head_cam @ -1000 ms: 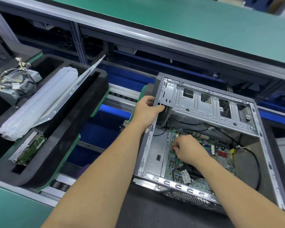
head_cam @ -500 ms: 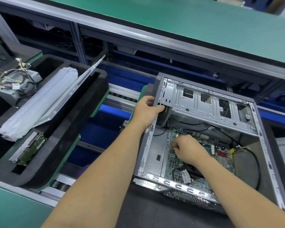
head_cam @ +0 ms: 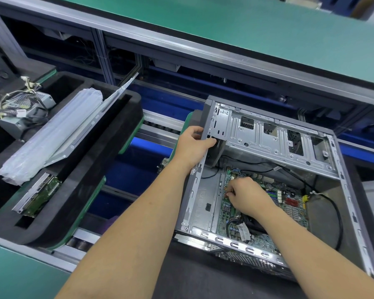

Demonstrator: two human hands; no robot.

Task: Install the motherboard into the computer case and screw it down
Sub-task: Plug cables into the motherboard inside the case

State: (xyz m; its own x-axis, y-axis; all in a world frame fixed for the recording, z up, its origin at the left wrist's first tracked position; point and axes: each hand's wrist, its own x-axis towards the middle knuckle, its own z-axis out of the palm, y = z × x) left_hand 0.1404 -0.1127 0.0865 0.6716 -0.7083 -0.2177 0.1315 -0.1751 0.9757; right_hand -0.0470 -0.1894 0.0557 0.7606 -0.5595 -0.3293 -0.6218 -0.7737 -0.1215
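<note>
Handling: the motherboard (head_cam: pixel 276 203) is judged light but stiff and fragile, so it is best taken by its bare edges, clear of sockets and soldered parts.
Motherboard place: it is seen lying flat on the floor of the computer case (head_cam: pixel 352 214), toward the right of the bare metal tray, with a black cable (head_cam: pixel 333 210) looped just beside it on the right.
Case: sheet metal, judged heavy and rigid, with edges likely sharp; a hold on a folded rim is advised.
Left hand (head_cam: pixel 192 145): the far left corner of the case frame is gripped, fingers curled round the edge.
Right hand (head_cam: pixel 246 196): it is held closed over the left part of the board, fingertips pinched together; whether a screw is pinched cannot be told.
Left counter tray (head_cam: pixel 121 152): black foam, holding a wrapped panel (head_cam: pixel 52 137).
</note>
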